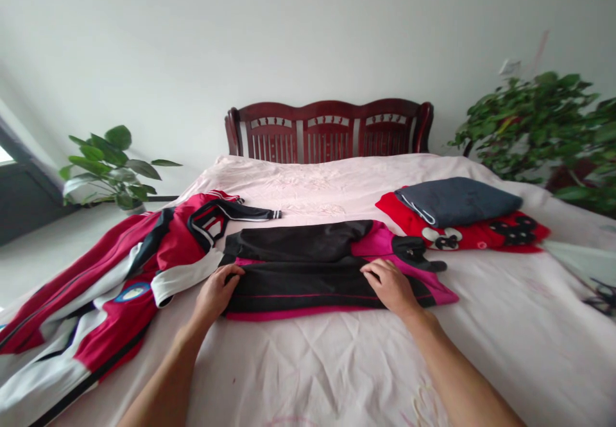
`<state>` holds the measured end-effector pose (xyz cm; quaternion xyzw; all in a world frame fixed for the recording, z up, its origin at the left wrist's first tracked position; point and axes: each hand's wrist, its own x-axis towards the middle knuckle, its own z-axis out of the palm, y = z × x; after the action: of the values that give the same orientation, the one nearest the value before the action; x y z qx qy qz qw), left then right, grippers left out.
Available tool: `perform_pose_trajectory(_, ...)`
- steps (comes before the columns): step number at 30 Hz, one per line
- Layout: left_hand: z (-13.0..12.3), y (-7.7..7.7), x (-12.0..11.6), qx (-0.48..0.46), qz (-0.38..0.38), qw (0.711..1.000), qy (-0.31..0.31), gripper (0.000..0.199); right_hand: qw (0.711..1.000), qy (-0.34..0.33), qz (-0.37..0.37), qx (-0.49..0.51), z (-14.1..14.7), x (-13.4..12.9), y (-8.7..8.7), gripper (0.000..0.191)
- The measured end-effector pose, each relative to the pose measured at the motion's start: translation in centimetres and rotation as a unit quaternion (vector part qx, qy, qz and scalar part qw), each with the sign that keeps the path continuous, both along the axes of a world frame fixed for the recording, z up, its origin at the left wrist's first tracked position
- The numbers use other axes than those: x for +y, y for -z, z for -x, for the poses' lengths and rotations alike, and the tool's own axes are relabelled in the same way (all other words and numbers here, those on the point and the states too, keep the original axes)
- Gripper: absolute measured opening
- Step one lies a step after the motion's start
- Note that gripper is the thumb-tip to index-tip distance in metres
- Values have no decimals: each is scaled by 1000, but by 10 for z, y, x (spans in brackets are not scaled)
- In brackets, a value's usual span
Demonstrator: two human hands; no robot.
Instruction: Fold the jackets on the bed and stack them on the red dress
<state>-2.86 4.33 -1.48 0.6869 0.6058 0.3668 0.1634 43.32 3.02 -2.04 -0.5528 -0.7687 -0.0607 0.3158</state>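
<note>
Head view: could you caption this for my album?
Left hand and right hand touch a black-and-pink garment on a pale pink bedspread.

Bare forearms (455,366) reach forward; left hand (217,293) and right hand (393,289) lie well apart; fingers (233,271) curl inward.

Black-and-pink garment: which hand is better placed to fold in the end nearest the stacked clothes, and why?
Probably the right hand: it is nearer that end of the black-and-pink garment, while the left hand is by the opposite end.
</note>
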Motion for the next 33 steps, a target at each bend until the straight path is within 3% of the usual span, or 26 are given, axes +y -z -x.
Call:
perform_pose_trajectory(14, 10, 8, 2, -79, -16, 997, -6, 28, 1000, -7, 0, -5, -6, 7, 8, 20)
perform_pose_trajectory(21, 5, -10, -39, -9, -90, 993, -82, 18, 1000, -11, -10, -12, -9, 10, 12, 21)
perform_pose_trajectory(23, 4, -18, -58, 24, -88, 995, -41, 16, 1000, -17, -12, -10, -10, 12, 13, 21)
perform_pose_trajectory(25, 3, -22, -77, 44, -34, 997, 60, 16, 1000, -20, -11, -8, -10, 12, 13, 22)
perform_pose_trajectory(29, 3, -24, -107, 69, 92, 961, 252, 17, 1000, -18, -8, -9, -11, 13, 14, 23)
perform_pose_trajectory(33, 5, -24, -121, 112, 114, 941, 298, 14, 1000, -16, 0, -10, -11, 14, 14, 22)
